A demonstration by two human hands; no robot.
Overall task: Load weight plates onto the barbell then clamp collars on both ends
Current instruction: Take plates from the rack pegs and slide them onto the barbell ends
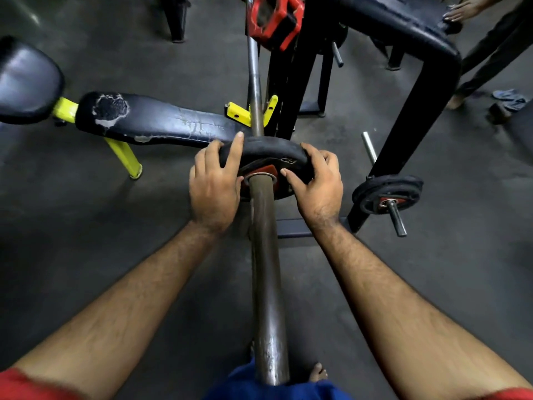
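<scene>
A black weight plate (264,153) with a red centre sits on the barbell sleeve (266,269), far up the sleeve toward the yellow rack hooks. My left hand (215,183) grips the plate's left rim and my right hand (315,180) grips its right rim. The thin barbell shaft (255,90) runs away from me across the rack. A red collar (275,20) sits at the far end of the bar, at the top of the view.
A worn black bench (150,121) on yellow legs lies to the left. A black rack frame (427,90) stands to the right with a small plate (386,193) on its storage peg. Another person's hand (461,10) rests on a pad at the top right.
</scene>
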